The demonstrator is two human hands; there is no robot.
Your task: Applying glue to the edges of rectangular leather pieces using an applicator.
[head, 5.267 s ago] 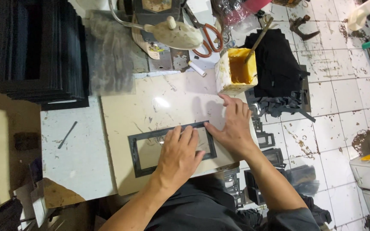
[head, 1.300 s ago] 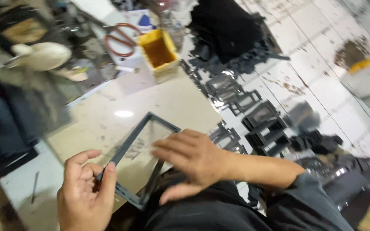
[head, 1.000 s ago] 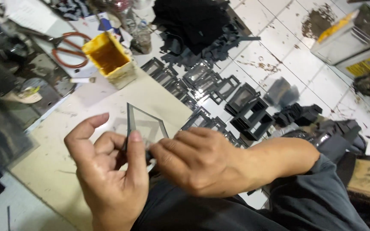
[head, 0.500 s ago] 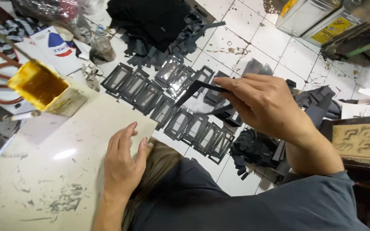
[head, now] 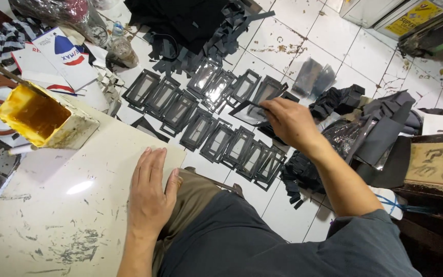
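Observation:
My right hand (head: 290, 123) reaches out over the tiled floor and pinches a black rectangular frame with a clear window (head: 249, 107), holding it low over the rows of similar black frames (head: 208, 128) laid out on the tiles. My left hand (head: 150, 192) lies flat, palm down, fingers together, on the near right edge of the pale work board (head: 62, 205), holding nothing.
A yellow tub of amber glue (head: 39, 115) stands at the board's far left. Black offcuts and a dark cloth heap (head: 190, 25) lie beyond the frames. More black sheets and clear film (head: 370, 128) are piled at right. Printed papers (head: 60, 56) lie upper left.
Both hands lifted the frame off the board. My right hand then carried it out over the floor and has lowered it toward the rows; my left hand settled flat on the board.

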